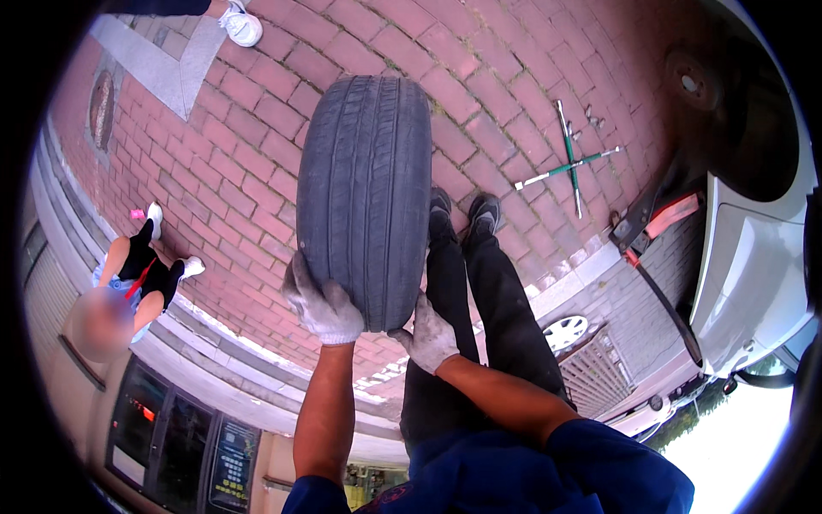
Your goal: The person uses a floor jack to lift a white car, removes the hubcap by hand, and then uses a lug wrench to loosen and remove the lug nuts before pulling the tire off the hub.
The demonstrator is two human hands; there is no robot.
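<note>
A worn black tire stands upright on its tread on the red brick paving, just left of my feet. Both my hands wear greyish-white work gloves. My left hand is on the near left edge of the tire, its fingers spread over the sidewall and tread. At the near right edge, my right hand grips the tire with the thumb toward the tread; its other fingers are partly hidden. To the right, a green and silver cross-shaped lug wrench lies on the bricks, with several small lug nuts beside it.
At right a silver car has a bare wheel hub, with a red floor jack at its side. A wheel cover lies near a drain grate. One person sits on the steps at left; another person's shoe shows at the top.
</note>
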